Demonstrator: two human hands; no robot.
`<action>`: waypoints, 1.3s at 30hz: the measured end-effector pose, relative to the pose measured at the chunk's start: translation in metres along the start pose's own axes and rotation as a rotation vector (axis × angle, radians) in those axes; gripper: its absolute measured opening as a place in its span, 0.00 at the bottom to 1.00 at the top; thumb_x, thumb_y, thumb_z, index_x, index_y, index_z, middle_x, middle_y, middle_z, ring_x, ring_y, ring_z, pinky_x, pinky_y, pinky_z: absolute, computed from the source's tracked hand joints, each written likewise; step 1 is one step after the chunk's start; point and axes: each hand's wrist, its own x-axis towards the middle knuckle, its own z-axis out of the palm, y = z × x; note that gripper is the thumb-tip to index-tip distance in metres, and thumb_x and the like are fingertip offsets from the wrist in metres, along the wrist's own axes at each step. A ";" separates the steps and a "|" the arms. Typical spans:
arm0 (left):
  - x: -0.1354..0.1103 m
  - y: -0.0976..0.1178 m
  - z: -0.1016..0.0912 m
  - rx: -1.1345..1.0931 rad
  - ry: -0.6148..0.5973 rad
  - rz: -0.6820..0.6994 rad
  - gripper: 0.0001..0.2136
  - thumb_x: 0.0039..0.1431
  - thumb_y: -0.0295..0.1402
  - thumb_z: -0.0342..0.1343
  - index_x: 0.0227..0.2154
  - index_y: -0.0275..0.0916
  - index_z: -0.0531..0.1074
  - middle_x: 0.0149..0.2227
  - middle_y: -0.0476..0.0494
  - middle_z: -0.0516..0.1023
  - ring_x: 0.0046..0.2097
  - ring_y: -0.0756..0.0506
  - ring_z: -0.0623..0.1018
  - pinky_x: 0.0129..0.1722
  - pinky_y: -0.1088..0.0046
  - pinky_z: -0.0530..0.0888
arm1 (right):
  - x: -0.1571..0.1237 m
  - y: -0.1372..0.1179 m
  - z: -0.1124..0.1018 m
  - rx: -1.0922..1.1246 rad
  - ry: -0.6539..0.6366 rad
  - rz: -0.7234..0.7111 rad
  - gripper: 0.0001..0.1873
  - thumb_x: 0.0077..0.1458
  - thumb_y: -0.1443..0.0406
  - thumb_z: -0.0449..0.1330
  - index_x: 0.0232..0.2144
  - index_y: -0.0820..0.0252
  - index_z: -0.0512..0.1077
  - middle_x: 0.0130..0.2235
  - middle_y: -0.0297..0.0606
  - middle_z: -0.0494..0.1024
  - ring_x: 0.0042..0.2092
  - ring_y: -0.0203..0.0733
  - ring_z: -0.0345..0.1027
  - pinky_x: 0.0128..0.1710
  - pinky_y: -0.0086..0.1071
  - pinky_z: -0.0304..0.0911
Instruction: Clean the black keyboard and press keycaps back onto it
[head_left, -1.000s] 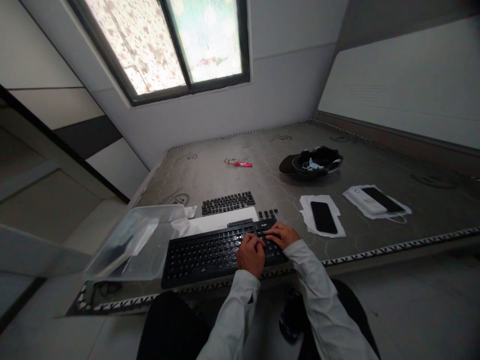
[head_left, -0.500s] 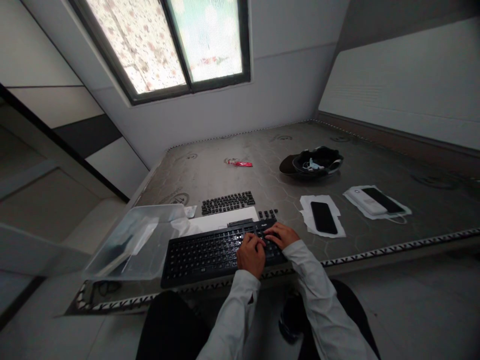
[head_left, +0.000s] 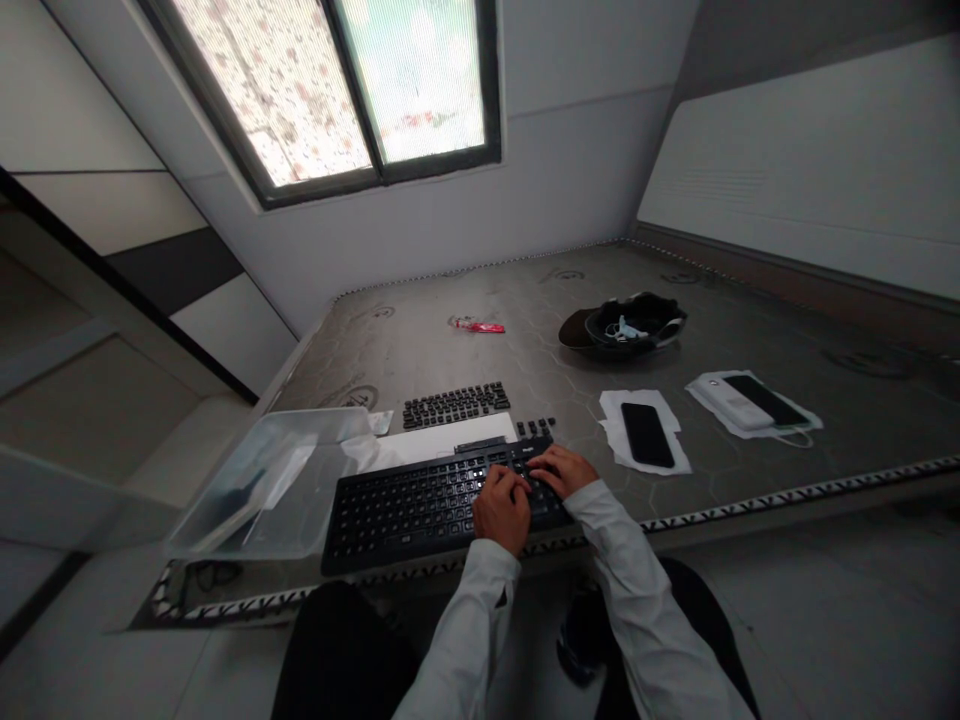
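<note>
A black keyboard lies along the front edge of the covered surface, many of its key places bare of caps. Over its right part rests my left hand, fingers curled down and pressed together; whatever they hold is hidden. Just right of it, my right hand touches the number-pad end with thumb and fingers drawn together, and anything between them is too small to name. Behind the keyboard, loose keycaps sit in rows, with several more keycaps nearer my right hand.
A clear plastic bin stands left of the keyboard, beside white paper. To the right lie a phone on white paper and a white device with a cable. Farther back are a black cap and a red packet.
</note>
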 end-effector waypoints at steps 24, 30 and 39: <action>0.001 0.001 -0.001 0.011 0.032 -0.041 0.13 0.56 0.24 0.48 0.35 0.45 0.75 0.38 0.49 0.71 0.37 0.52 0.73 0.40 0.77 0.68 | 0.000 -0.006 -0.003 0.115 0.031 0.132 0.08 0.46 0.62 0.63 0.32 0.56 0.78 0.31 0.37 0.75 0.32 0.37 0.68 0.33 0.31 0.65; -0.001 -0.001 0.004 0.155 -0.055 0.001 0.15 0.58 0.29 0.49 0.45 0.52 0.73 0.40 0.49 0.72 0.34 0.52 0.73 0.33 0.78 0.68 | -0.001 -0.004 0.003 0.155 0.075 0.232 0.09 0.43 0.61 0.64 0.30 0.55 0.79 0.31 0.38 0.74 0.34 0.39 0.69 0.35 0.33 0.65; -0.001 0.002 0.005 0.294 -0.082 0.051 0.15 0.59 0.31 0.48 0.46 0.54 0.72 0.39 0.50 0.72 0.32 0.52 0.71 0.26 0.77 0.62 | 0.000 -0.007 0.002 0.159 0.061 0.290 0.10 0.46 0.59 0.62 0.31 0.54 0.79 0.31 0.38 0.75 0.32 0.39 0.68 0.34 0.33 0.65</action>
